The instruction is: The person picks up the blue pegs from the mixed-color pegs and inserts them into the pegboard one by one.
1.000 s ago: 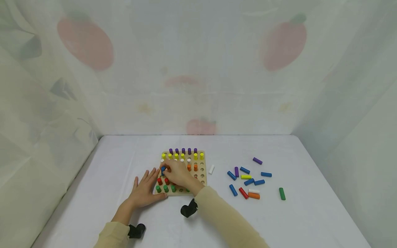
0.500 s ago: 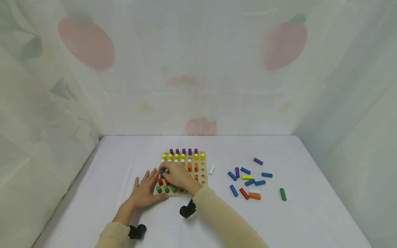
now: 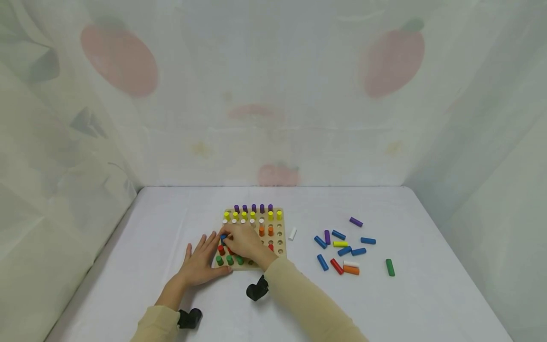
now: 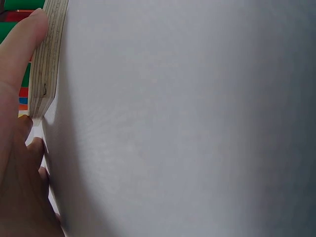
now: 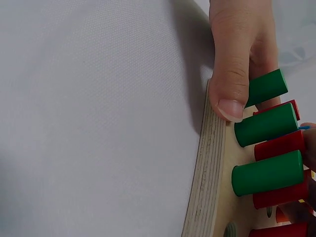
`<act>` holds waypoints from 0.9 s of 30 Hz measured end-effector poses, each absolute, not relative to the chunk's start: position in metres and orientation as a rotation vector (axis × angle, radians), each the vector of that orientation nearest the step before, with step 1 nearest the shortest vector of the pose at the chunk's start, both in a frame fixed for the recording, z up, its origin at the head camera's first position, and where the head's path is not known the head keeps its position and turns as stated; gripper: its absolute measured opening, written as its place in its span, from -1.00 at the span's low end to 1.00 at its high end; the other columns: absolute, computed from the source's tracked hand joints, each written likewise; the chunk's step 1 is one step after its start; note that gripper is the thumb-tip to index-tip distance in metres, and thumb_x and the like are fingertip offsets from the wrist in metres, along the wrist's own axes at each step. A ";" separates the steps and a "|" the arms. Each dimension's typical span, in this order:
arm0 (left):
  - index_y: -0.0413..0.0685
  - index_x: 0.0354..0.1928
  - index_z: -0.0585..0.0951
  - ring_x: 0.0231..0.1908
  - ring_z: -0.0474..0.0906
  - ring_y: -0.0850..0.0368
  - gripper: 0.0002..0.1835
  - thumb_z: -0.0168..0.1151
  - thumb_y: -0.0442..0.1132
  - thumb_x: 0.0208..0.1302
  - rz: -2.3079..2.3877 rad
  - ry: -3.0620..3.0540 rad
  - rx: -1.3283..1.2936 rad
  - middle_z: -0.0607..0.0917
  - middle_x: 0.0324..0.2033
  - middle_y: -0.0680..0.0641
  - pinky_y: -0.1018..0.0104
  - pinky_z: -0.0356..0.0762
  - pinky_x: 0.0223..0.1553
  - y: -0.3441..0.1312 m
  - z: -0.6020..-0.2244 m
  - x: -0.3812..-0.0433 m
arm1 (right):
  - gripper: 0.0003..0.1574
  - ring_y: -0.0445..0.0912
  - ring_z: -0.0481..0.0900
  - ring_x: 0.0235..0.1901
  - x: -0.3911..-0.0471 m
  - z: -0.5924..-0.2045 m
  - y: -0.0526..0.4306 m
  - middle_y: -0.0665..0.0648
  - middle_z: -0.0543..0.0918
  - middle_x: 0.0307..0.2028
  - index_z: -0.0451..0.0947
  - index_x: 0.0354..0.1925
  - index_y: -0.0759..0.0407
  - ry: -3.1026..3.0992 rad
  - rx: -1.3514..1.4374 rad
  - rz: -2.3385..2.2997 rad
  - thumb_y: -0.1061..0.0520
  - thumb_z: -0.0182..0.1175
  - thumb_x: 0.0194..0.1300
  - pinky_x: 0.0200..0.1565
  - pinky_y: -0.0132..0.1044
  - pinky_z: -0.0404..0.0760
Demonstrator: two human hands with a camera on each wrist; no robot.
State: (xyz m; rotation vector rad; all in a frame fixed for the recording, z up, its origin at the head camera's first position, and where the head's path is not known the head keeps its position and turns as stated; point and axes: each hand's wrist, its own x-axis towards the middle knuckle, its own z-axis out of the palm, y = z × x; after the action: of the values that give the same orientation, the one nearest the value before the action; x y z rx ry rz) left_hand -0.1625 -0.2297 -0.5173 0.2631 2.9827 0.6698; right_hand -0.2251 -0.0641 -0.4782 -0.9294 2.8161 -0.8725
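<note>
A wooden pegboard (image 3: 275,239) with rows of coloured pegs lies left of centre on the table. My right hand (image 3: 244,241) reaches over its left part and pinches a blue peg (image 3: 223,239) upright at the board, behind a red peg (image 3: 221,250). The peg's lower end is hidden. My left hand (image 3: 197,267) rests at the near left corner with fingers spread, its thumb (image 5: 229,94) on the board's front edge beside the green pegs (image 5: 266,123). In the left wrist view, that thumb lies against the layered wooden edge (image 4: 47,64).
Right of the board lie loose pegs: several blue pegs (image 3: 322,262), a red one (image 3: 336,266), an orange one (image 3: 351,270) and others. A white peg (image 3: 292,233) lies close by the board's right side. One green peg (image 3: 390,267) is farther right. Cloth walls enclose the table.
My right hand has shifted slightly left and down with the blue peg, which now sits a little lower at the board. The left hand stays in place.
</note>
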 end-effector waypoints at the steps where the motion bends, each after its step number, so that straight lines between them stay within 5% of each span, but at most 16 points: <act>1: 0.23 0.44 -0.02 0.38 -0.14 -0.28 0.13 0.18 0.47 -0.15 0.670 2.983 0.263 0.07 0.41 -0.12 -0.41 -0.42 0.21 -0.230 -0.517 -0.163 | -0.77 -0.42 0.51 -0.34 -0.225 -0.479 -0.064 -0.16 0.67 -0.16 0.58 -0.09 -0.15 2.825 -0.941 -0.865 0.04 0.16 0.26 -0.23 -0.55 0.49; 8: 0.16 0.43 0.02 0.38 -0.13 -0.28 0.12 0.17 0.48 -0.15 0.664 2.988 0.266 0.07 0.41 -0.12 -0.41 -0.42 0.21 -0.229 -0.516 -0.162 | -0.75 -0.36 0.54 -0.14 -0.225 -0.480 -0.064 -0.13 0.61 0.01 0.60 -0.07 -0.14 2.851 -0.999 -0.795 0.03 0.14 0.28 0.06 -0.28 0.45; 20: 0.04 0.42 0.08 0.38 -0.13 -0.27 0.12 0.19 0.45 -0.14 0.673 2.989 0.271 0.08 0.41 -0.12 -0.42 -0.41 0.21 -0.228 -0.515 -0.161 | -0.73 -0.41 0.47 -0.39 -0.226 -0.479 -0.060 -0.11 0.67 -0.15 0.60 -0.05 -0.05 2.754 -1.037 -0.921 0.11 0.13 0.28 -0.36 -0.64 0.42; 27: 0.12 0.43 0.04 0.38 -0.13 -0.29 0.12 0.20 0.45 -0.16 0.670 2.993 0.263 0.08 0.40 -0.13 -0.42 -0.41 0.20 -0.228 -0.516 -0.161 | -0.73 -0.39 0.45 -0.40 -0.226 -0.481 -0.057 -0.10 0.67 -0.16 0.59 -0.05 -0.02 2.707 -1.025 -1.031 0.13 0.13 0.28 -0.36 -0.66 0.43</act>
State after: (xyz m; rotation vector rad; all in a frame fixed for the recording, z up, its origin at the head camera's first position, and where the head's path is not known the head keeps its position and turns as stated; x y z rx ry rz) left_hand -0.1613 -0.2282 -0.5162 0.2633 2.9926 0.6702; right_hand -0.2258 -0.0570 -0.4807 -1.0246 2.7071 -1.0312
